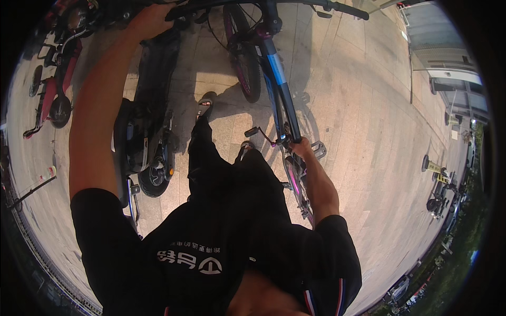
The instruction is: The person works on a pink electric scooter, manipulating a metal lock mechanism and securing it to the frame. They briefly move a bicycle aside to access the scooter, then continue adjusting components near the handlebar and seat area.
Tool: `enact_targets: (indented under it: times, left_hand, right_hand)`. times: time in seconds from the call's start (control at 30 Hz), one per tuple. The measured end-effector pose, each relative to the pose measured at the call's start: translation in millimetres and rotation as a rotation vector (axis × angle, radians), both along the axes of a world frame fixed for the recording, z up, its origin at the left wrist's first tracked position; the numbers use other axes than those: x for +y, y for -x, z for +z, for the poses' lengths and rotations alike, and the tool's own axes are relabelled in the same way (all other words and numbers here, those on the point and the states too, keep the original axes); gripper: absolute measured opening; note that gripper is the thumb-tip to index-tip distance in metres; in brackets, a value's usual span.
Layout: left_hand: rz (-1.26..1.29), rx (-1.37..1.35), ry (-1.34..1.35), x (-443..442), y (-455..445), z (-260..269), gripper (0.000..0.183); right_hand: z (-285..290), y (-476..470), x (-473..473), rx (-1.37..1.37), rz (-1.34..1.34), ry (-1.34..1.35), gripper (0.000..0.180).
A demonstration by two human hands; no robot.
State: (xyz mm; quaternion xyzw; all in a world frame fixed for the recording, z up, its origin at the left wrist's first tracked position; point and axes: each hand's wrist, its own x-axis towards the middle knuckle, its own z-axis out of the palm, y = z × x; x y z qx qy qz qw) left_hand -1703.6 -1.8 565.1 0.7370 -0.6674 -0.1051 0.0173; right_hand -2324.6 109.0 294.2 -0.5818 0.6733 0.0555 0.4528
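A mountain bike with a black and blue frame (pixel 278 69) stands in front of me, slightly to the right. My left hand (pixel 152 21) is wrapped round the left end of its handlebar (pixel 233 3), at the top edge. My right hand (pixel 301 147) grips the rear part of the frame, near the seat tube and above the crank. The right handlebar grip (pixel 352 10) is untouched. The front wheel (pixel 245 59) rests on the paving, its rim pink. One pedal (pixel 251 131) points towards my legs; the other pedal (pixel 319 149) lies beyond my right hand.
A black electric scooter (pixel 152 71) stands close on my left, beside my leg. Further left is a red two-wheeler (pixel 51 93). Yellow-and-black barrier posts (pixel 433 168) and parked two-wheelers (pixel 435 201) stand far right. Stone paving (pixel 367 130) lies underfoot.
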Motion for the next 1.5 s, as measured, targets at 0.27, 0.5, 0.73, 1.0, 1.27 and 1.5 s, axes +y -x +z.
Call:
enact_targets:
  times: [0.27, 0.5, 0.73, 1.0, 1.27, 1.5]
  left_hand:
    - [-0.41, -0.065, 0.252, -149, -72, 23, 0.033]
    - [-0.45, -0.062, 0.375, -177, -104, 1, 0.026]
    - [-0.186, -0.01, 0.101, -137, -136, -23, 0.053]
    - [0.11, 0.306, -0.007, -94, -70, -15, 0.047]
    - [0.415, 1.02, -0.115, -26, 9, -47, 0.026]
    - [0.365, 0.986, -0.059, -1, 16, -67, 0.027]
  right_hand:
    - [12, -136, -3, 0.03, -0.196, -0.021, 0.031]
    - [-4, -186, -11, 0.075, -0.337, -0.085, 0.038]
    - [-12, -190, -46, 0.048, -0.249, 0.01, 0.037]
    - [-12, -234, -94, -0.017, -0.289, 0.024, 0.04]
    - [-17, -276, -64, -0.074, -0.367, 0.015, 0.037]
    - [-14, -276, -46, -0.045, -0.391, -0.04, 0.036]
